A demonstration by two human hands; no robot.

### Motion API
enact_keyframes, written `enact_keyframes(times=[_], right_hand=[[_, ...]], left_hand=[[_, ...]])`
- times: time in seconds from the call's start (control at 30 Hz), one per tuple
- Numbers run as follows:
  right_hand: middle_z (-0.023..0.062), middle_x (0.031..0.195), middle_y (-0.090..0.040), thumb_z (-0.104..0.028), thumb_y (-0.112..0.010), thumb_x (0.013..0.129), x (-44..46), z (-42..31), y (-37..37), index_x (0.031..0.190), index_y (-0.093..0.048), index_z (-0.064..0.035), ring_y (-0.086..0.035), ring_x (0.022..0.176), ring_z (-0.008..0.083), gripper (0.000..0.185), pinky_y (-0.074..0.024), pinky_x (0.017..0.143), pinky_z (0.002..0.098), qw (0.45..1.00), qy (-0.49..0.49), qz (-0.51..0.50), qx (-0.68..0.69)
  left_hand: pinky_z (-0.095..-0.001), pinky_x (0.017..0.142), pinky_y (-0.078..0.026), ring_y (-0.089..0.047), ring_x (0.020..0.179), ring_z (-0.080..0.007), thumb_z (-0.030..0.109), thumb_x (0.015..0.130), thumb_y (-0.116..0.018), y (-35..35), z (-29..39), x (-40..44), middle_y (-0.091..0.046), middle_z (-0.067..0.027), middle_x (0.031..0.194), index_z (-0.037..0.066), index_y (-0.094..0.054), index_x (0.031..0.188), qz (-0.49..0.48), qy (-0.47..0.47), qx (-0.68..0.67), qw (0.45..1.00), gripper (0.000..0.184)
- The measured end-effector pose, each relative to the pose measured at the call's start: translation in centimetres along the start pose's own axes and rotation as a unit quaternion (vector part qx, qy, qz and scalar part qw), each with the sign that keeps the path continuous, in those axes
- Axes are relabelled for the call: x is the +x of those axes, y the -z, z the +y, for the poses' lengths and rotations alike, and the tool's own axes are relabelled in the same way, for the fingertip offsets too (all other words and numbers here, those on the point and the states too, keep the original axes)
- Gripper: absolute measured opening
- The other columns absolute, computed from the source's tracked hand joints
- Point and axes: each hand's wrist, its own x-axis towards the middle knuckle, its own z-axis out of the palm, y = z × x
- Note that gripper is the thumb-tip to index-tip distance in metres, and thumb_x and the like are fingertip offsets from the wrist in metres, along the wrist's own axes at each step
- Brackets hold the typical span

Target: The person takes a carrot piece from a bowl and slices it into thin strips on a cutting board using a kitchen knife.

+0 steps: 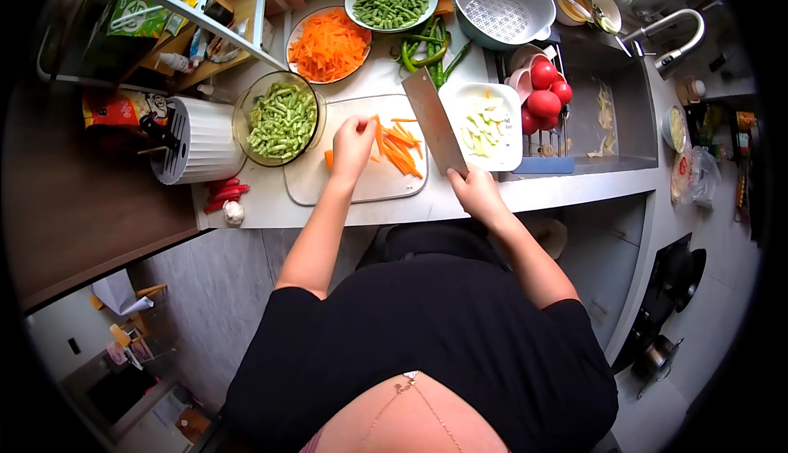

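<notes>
My left hand (355, 148) is closed in a pinch over the cutting board (308, 184), its fingertips at an upright orange carrot slice (378, 131). Cut carrot sticks (402, 151) lie in a loose pile to the right of it, and a bit of carrot (328, 158) shows left of the wrist. In my right hand (478, 194) is the handle of a cleaver (435, 121). Its broad blade is raised at the board's right side, tilted up and to the left, clear of the carrots.
Around the board stand a glass bowl of chopped green beans (283, 121), a plate of shredded carrot (330, 44), a plate of cut beans (391, 2), green peppers (427, 49), a white dish of pale slices (484, 129), a colander (502, 10), tomatoes (543, 104), a knife block (209, 141) and garlic (234, 212).
</notes>
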Motion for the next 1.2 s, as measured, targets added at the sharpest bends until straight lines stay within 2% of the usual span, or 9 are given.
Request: enact_keyframes(times=[0.1,0.2,0.23,0.33,0.37,0.47,0.5,0.8,1.2], right_hand=[[0.0283,0.08,-0.063,-0.019,-0.056,0.088,0.4,0.2,-1.7,0.089,-0.06,0.0071,-0.062,0.082,0.0435,0.027,-0.0486,0.074,0.0452,0.999,0.017,-0.02,-0.036],[0.028,0.078,-0.063,-0.019,-0.055,0.088,0.3,-0.4,-3.5,0.086,-0.06,0.0058,-0.061,0.079,0.044,0.025,-0.0486,0.072,0.0473,0.991,0.058,-0.045,-0.113],[0.0277,0.075,-0.062,-0.018,-0.055,0.088,0.3,0.0,-4.3,0.083,-0.059,0.0045,-0.061,0.075,0.0444,0.024,-0.0485,0.071,0.0496,0.989,0.071,-0.046,-0.119],[0.0278,0.073,-0.061,-0.019,-0.054,0.088,0.1,-0.1,-5.7,0.081,-0.059,0.0038,-0.061,0.072,0.0449,0.024,-0.0482,0.07,0.0513,0.978,0.075,-0.056,-0.184],[0.0278,0.072,-0.061,-0.019,-0.053,0.089,0.0,0.0,-6.1,0.079,-0.059,0.0035,-0.061,0.072,0.0449,0.025,-0.0482,0.07,0.0517,0.978,0.079,-0.058,-0.182],[0.0288,0.072,-0.06,-0.019,-0.055,0.089,-0.2,0.0,-6.9,0.08,-0.057,0.0046,-0.059,0.073,0.0466,0.026,-0.047,0.068,0.0505,0.978,0.093,-0.059,-0.176],[0.0285,0.072,-0.061,-0.019,-0.054,0.089,-0.2,0.0,-7.2,0.079,-0.058,0.0042,-0.06,0.072,0.046,0.026,-0.0475,0.068,0.0509,0.976,0.093,-0.06,-0.186],[0.0295,0.077,-0.063,-0.016,-0.051,0.087,-0.3,0.3,-10.2,0.076,-0.058,0.006,-0.063,0.073,0.044,0.026,-0.0497,0.07,0.0508,0.962,0.059,-0.05,-0.261],[0.0288,0.075,-0.062,-0.02,-0.051,0.088,2.3,-0.7,-9.7,0.083,-0.061,0.004,-0.062,0.073,0.045,0.026,-0.049,0.072,0.0522,0.965,0.089,-0.006,-0.247]], left_hand=[[-0.0218,0.059,-0.046,-0.057,0.063,-0.0081,0.017,0.09,-0.061,-0.3,-3.5,-4.3,-0.063,-0.0042,0.074,-0.001,-0.061,0.091,-0.04,0.135,-0.118,0.983,0.018],[-0.0241,0.054,-0.047,-0.061,0.062,-0.0098,0.016,0.089,-0.061,-1.9,-5.7,-6.6,-0.063,-0.0054,0.072,-0.001,-0.058,0.093,-0.031,0.168,-0.099,0.98,0.018],[-0.029,0.055,-0.049,-0.063,0.061,-0.0175,0.017,0.088,-0.062,-2.4,-6.0,-6.9,-0.064,-0.009,0.072,-0.002,-0.056,0.095,-0.02,0.163,-0.033,0.986,0.02],[-0.0338,0.057,-0.05,-0.061,0.057,-0.0294,0.017,0.087,-0.063,-1.8,-5.7,-7.5,-0.063,-0.0133,0.07,-0.002,-0.055,0.094,0.036,0.0,0.153,0.988,0.021],[-0.038,0.065,-0.05,-0.061,0.069,-0.0365,0.013,0.084,-0.064,-1.5,-5.4,-7.9,-0.064,-0.0154,0.082,-0.001,-0.058,0.096,0.03,0.016,0.149,0.988,0.019],[-0.0392,0.074,-0.05,-0.061,0.085,-0.0336,0.008,0.082,-0.062,-0.1,-5.8,-8.4,-0.063,-0.0134,0.094,0.001,-0.062,0.097,0.061,-0.261,0.208,0.941,0.017],[-0.04,0.079,-0.049,-0.058,0.096,-0.0316,0.004,0.078,-0.061,-0.1,-6.1,-8.9,-0.061,-0.0116,0.104,0.003,-0.065,0.099,0.016,-0.237,0.192,0.952,0.021],[-0.0375,0.078,-0.051,-0.06,0.095,-0.0272,0.008,0.077,-0.055,-0.3,-8.0,-8.5,-0.062,-0.0097,0.111,0.004,-0.065,0.094,0.007,-0.332,0.229,0.915,0.021],[-0.0377,0.077,-0.049,-0.061,0.093,-0.0277,0.008,0.079,-0.061,-1.1,-9.1,-7.8,-0.063,-0.0094,0.105,0.004,-0.065,0.097,0.021,-0.344,0.217,0.913,0.019]])
